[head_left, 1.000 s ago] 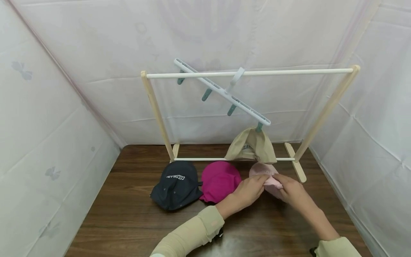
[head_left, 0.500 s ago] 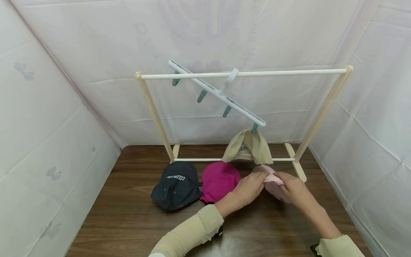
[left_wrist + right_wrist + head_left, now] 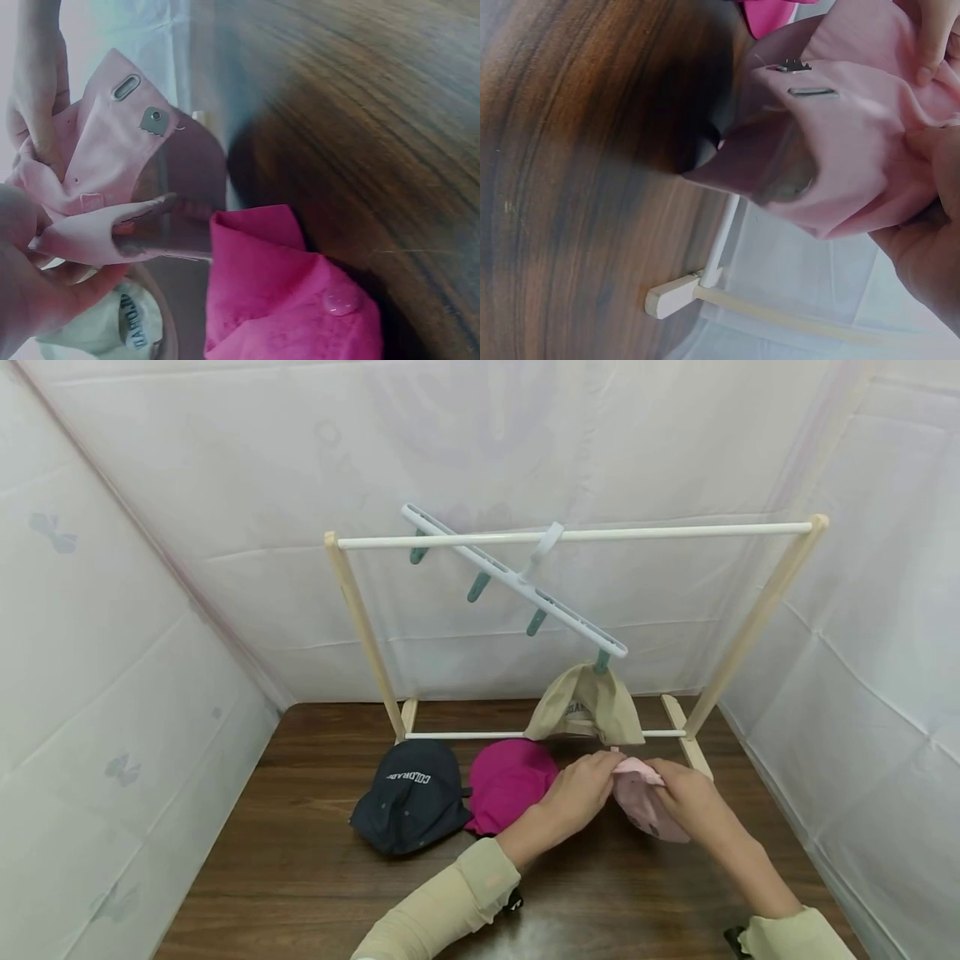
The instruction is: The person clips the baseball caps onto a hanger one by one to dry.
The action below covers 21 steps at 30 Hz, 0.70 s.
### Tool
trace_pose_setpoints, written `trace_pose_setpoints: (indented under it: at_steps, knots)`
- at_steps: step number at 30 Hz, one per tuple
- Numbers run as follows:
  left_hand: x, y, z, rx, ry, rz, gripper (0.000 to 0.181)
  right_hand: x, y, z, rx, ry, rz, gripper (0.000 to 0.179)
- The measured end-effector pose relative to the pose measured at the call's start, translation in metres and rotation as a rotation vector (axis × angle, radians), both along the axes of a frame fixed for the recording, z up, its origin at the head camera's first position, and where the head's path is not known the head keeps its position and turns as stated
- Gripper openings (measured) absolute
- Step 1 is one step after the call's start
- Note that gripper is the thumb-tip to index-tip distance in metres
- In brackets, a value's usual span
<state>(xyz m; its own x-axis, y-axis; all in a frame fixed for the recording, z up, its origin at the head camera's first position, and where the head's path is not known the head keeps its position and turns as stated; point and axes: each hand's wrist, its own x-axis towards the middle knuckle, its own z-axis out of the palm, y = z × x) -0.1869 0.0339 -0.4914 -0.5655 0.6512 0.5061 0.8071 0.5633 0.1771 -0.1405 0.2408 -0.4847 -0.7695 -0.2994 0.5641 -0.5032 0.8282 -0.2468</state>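
A pale pink cap [image 3: 643, 808] is between both hands at the right of the table in the head view. My left hand [image 3: 581, 792] pinches one side of its gathered edge, and my right hand [image 3: 693, 795] pinches the other side. In the left wrist view the cap's strap [image 3: 109, 142] shows, with a metal buckle [image 3: 155, 120] and an eyelet. The right wrist view shows the fabric [image 3: 862, 142] folded between the fingers, its opening facing the table. Just beyond the hands, a beige cap [image 3: 622, 710] hangs from the end clip [image 3: 602, 662] of a pale blue hanger [image 3: 517, 581].
A magenta cap [image 3: 510, 781] lies left of my left hand, beside a navy cap [image 3: 416, 785] with white lettering. The hanger hooks over the white rail [image 3: 675, 533] of a wooden-legged rack [image 3: 757, 618]. Its other clips hold nothing. White sheeting [image 3: 225, 460] surrounds the wooden table [image 3: 300, 893].
Both hands keep their hold on the pink cap. Its body has swung from beyond the hands to hang below them, towards the person. The other caps stay in place.
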Motion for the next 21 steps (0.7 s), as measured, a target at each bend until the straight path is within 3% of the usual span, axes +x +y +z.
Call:
trace_pose_setpoints:
  at_steps: [7,16,21]
  knots:
    - [0.0,-0.004,0.013,0.031,-0.001,0.004,0.027,0.001,-0.002,0.01,-0.006,-0.011,-0.021,0.013]
    - [0.001,-0.006,0.022,0.04,-0.001,0.027,0.022,0.005,-0.001,0.02,-0.04,-0.072,-0.023,0.018]
    - [-0.002,-0.009,0.028,0.038,-0.04,0.052,0.02,0.005,0.001,0.027,-0.03,-0.047,-0.039,0.021]
